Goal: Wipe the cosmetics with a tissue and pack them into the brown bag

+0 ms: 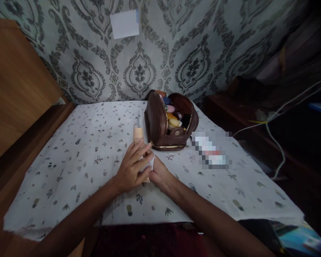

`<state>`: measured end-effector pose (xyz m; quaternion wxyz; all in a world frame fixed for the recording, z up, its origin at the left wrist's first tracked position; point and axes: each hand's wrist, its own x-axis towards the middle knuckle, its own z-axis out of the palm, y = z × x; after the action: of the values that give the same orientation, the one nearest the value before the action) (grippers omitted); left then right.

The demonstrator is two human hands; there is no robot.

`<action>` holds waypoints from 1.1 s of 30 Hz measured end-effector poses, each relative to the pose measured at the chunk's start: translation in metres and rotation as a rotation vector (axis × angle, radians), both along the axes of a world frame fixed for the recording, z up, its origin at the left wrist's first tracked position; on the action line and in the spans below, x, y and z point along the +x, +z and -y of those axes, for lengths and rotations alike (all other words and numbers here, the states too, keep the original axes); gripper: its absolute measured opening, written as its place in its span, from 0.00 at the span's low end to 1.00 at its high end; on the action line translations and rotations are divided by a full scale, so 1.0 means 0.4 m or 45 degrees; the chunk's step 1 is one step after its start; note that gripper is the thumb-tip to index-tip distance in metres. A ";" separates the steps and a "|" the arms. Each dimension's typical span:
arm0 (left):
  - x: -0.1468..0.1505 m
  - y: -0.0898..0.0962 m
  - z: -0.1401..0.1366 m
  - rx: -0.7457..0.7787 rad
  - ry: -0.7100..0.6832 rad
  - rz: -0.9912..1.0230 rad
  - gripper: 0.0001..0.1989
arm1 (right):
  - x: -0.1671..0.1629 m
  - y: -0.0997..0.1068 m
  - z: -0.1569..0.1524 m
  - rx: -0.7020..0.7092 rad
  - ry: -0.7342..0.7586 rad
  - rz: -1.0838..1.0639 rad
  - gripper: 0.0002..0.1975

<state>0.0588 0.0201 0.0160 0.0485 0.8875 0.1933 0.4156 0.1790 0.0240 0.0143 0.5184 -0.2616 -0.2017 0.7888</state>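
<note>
I observe both hands at the front-middle of the cloth-covered bench (91,157). A beige capped tube (138,135) is between them, cap pointing away from the person, just beside the brown cosmetic bag (156,123). Grip, left hand (131,169): fingers slightly spread, laid across the tube; I cannot tell how firmly it closes. Grip, right hand (159,173): fingers mostly hidden, a white wipe or tissue (152,162) beside them; I cannot tell its closure. The bag stands unzipped, with a yellow item (174,123) among its contents.
</note>
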 end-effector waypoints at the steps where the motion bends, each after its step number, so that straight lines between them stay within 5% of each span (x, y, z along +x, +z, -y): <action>1: -0.002 -0.001 -0.003 -0.006 0.030 0.016 0.24 | -0.002 -0.005 0.002 -0.027 -0.001 -0.017 0.18; 7: -0.024 0.015 -0.020 -0.219 0.275 0.190 0.22 | -0.012 -0.017 0.028 -0.144 0.098 -0.137 0.21; 15: -0.046 0.045 -0.059 -0.622 0.327 0.784 0.27 | -0.009 -0.012 0.050 -0.037 0.128 -0.099 0.17; 19: -0.049 0.049 -0.071 -0.700 0.386 0.948 0.22 | -0.017 -0.007 0.055 -0.019 0.137 -0.040 0.22; 23: -0.043 0.047 -0.056 -0.749 0.385 0.886 0.16 | -0.027 -0.010 0.053 -0.035 0.010 0.028 0.21; 33: -0.019 0.037 -0.027 -0.916 0.411 0.612 0.29 | -0.038 -0.006 0.051 0.031 -0.111 0.109 0.21</action>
<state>0.0510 0.0308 0.0309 0.3315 0.6511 0.4444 0.5184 0.1636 0.0038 0.0121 0.5464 -0.2973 -0.2216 0.7510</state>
